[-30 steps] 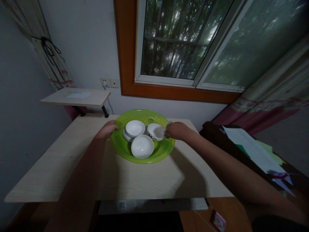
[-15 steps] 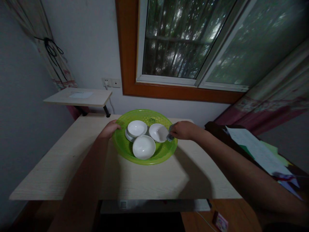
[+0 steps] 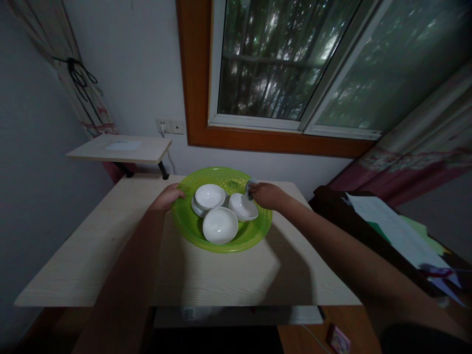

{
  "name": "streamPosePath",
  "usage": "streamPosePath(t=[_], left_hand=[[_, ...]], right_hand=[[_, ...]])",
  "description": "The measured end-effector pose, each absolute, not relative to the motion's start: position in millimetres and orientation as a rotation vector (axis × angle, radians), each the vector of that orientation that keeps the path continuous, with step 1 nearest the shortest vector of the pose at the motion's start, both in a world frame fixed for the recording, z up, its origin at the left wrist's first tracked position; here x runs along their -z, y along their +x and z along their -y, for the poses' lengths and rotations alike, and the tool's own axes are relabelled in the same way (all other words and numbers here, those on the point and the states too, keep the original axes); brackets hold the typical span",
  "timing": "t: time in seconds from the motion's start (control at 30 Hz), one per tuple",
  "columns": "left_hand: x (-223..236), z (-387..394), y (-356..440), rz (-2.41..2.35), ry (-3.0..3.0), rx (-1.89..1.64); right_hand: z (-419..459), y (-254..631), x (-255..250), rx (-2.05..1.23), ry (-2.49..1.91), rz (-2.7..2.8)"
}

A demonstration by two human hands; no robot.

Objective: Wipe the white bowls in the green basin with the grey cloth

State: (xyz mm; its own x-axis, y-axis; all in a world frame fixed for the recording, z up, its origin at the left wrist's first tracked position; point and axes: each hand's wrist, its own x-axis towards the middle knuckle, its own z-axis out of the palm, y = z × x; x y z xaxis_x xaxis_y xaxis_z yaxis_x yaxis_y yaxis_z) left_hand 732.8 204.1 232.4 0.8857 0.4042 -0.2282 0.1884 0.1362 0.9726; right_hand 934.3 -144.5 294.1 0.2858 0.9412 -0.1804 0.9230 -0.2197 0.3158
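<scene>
A round green plastic basin [image 3: 221,249] with white bowls in it rests on the pale wooden table. My left hand [image 3: 167,197] is closed on the basin's left rim, thumb over the edge. In my right hand [image 3: 268,194] is a bunched greyish cloth [image 3: 250,186], pressed at the upper edge of the right bowl [image 3: 242,206], which sits tilted. The left bowl [image 3: 209,196] is stacked on another white dish [image 3: 196,207], only partly visible. Nearest to me lies the front bowl [image 3: 220,225], its inside facing up towards me.
A small raised shelf [image 3: 147,150] with a paper on it stands at the table's back left. Wall sockets [image 3: 169,126] and a window [image 3: 273,64] are behind. Papers [image 3: 387,231] lie on a dark surface at right, and a small box [image 3: 338,339] is on the floor.
My right hand has moved left and slightly away from me with the cloth, from the right bowl's side to its upper edge. That bowl has tilted. My left hand stays on the rim.
</scene>
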Motion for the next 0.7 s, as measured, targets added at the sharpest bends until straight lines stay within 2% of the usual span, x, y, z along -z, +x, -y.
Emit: streamPosePath(t=[0.13,0.37,0.7], left_hand=[[-235.2,-202.2,732.7,-0.515,1.439,-0.148],[-232.9,-205.9,736.6,-0.515,1.429,-0.153],[-227.1,-207.0,737.4,-0.517,1.464,-0.205]], right_hand=[[126.1,935.6,-279.8,-0.179,2.179,-1.665],[97.9,933.7,-279.3,-0.187,2.219,-1.603],[112.2,905.9,-283.8,-0.147,2.312,-1.422]])
